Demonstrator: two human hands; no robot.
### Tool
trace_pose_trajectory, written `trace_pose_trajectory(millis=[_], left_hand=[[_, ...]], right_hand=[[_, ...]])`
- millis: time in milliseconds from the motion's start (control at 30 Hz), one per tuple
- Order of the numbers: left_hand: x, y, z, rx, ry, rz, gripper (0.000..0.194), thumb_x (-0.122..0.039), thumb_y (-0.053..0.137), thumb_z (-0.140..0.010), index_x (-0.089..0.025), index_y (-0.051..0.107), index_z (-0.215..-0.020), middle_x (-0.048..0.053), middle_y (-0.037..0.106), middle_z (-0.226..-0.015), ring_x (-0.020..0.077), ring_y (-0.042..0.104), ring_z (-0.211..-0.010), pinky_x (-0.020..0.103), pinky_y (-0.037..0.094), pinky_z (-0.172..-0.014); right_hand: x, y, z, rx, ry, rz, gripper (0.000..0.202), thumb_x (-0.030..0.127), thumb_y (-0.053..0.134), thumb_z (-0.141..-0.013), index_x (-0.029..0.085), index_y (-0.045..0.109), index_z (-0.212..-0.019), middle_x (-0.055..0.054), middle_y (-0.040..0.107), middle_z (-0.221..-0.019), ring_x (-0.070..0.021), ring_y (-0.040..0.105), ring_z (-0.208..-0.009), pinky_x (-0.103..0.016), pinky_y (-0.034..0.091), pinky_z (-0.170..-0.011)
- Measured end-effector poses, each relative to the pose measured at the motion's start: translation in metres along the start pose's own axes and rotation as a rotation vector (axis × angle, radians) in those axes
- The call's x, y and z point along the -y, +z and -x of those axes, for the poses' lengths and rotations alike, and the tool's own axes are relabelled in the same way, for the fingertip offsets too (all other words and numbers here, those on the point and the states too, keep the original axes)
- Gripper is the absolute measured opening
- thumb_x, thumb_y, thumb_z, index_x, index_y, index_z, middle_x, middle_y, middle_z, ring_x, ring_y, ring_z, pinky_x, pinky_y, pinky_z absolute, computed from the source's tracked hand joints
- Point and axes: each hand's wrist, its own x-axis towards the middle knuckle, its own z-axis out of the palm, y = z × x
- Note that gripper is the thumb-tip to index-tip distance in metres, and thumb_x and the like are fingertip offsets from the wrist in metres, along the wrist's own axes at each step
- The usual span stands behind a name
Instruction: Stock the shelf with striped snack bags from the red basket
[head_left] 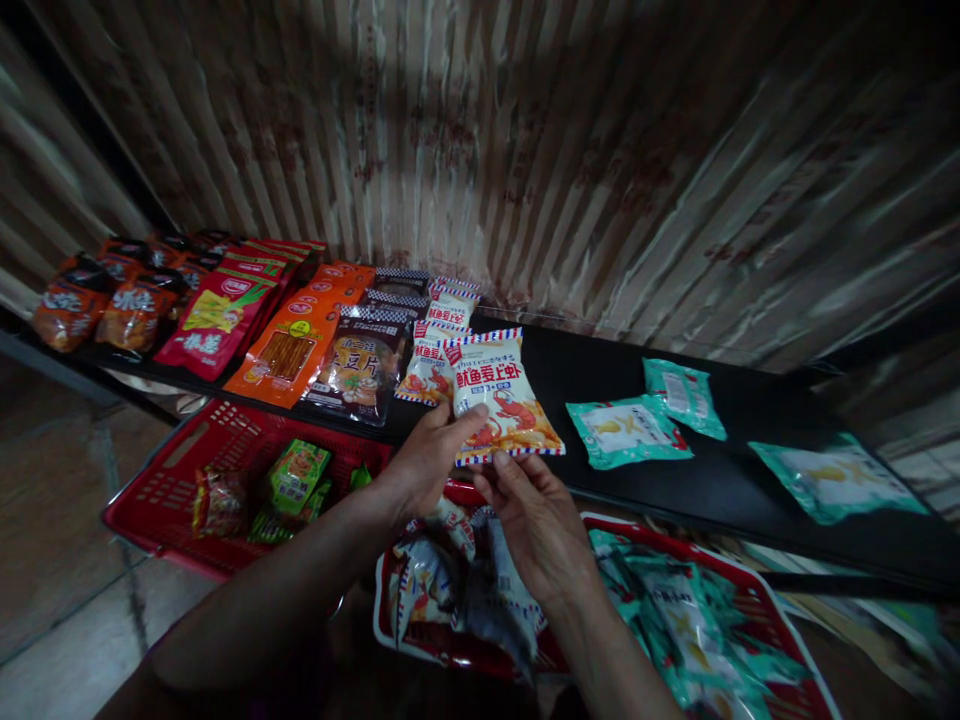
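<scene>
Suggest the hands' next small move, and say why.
Perhaps set the white snack bag down on the black shelf: matching bags lie there, and the left hand and right hand hold it by its lower part, near them.

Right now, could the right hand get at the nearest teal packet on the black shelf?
Probably yes: only the black shelf shows between the right hand and that teal packet. It would likely first leave the lower edge of the white snack bag, which the left hand grips.
</scene>
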Motion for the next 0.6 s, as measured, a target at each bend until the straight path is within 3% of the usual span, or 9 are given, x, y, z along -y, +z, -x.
trace_pose_trajectory(millis=[100,267,600], left_hand=[[0.0004,0.0018,-0.0001,0.007,0.011,0.028,0.03,-0.026,0.058,-0.083,-0.011,0.059,-0.109,0.013,0.068,-0.102,0.0217,0.065,-0.09,0.036,0.048,-0.084],[-0.003,0.0043,0.0029,0.005,-0.04,0.073,0.028,-0.025,0.058,-0.082,-0.01,0.06,-0.106,0.012,0.069,-0.095,0.021,0.066,-0.082,0.035,0.048,-0.081],[-0.0011,-0.0018,0.0008,0.053,-0.003,0.065,0.029,-0.027,0.062,-0.079,-0.011,0.06,-0.103,0.011,0.069,-0.095,0.0206,0.065,-0.083,0.034,0.048,-0.079]], right_hand=[[-0.0003,0.001,0.0015,0.01,-0.01,0.016,0.036,0.027,0.091,-0.04,0.018,0.064,-0.063,0.006,0.066,-0.062,-0.0071,0.063,-0.058,-0.018,0.055,-0.061],[0.0008,0.0015,0.0029,-0.009,-0.036,0.061,0.039,0.029,0.091,-0.039,0.016,0.064,-0.066,0.004,0.067,-0.059,-0.0098,0.065,-0.054,-0.016,0.053,-0.05],[-0.0006,0.0001,0.0035,-0.018,-0.057,0.046,0.039,0.027,0.09,-0.041,0.017,0.063,-0.067,0.005,0.066,-0.06,-0.0089,0.063,-0.053,-0.016,0.053,-0.049]])
